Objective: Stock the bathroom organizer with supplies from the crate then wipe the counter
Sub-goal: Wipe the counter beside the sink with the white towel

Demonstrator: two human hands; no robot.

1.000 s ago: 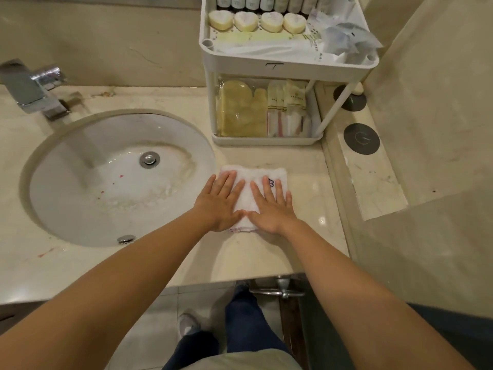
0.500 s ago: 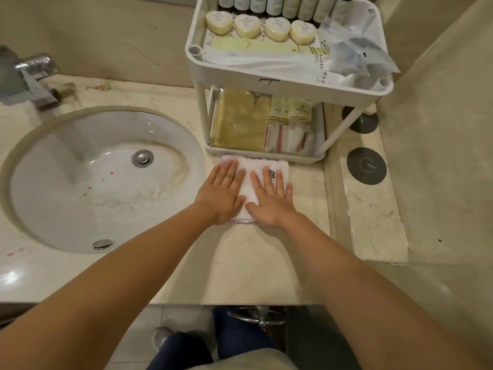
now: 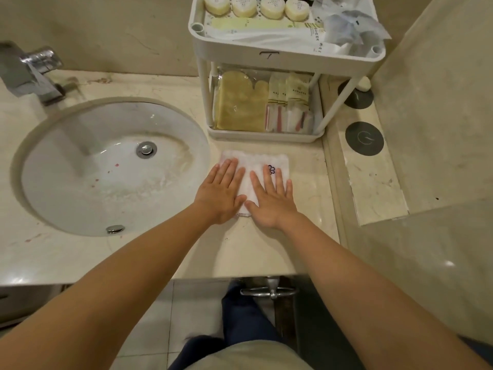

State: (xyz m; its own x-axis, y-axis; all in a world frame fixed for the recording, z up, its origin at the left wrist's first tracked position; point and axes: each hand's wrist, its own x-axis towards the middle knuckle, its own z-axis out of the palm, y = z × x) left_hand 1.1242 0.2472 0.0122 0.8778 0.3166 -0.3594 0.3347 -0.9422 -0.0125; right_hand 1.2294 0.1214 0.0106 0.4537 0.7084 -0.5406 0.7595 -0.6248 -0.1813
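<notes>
A folded white cloth (image 3: 253,162) with a small dark flower mark lies on the beige marble counter (image 3: 266,252), just in front of the white two-tier organizer (image 3: 288,56). My left hand (image 3: 222,192) and my right hand (image 3: 272,200) lie side by side on the cloth, fingers straight and flat, pressing it to the counter. The organizer's top tier holds heart-shaped soaps (image 3: 256,6), a long pale packet and clear wrappers. Its lower tier holds a yellow mitt (image 3: 240,102) in plastic and several sachets (image 3: 290,102).
A round white sink (image 3: 80,188) with a metal drain fills the counter's left; a chrome tap (image 3: 29,73) stands behind it. Two dark round discs (image 3: 364,138) sit on a raised ledge at the right, against a marble wall. A metal rail (image 3: 269,292) shows below the counter edge.
Both hands slid the cloth away from me toward the organizer's foot, then drew it back a little; their flat pose on it stays the same. The camera view shifted.
</notes>
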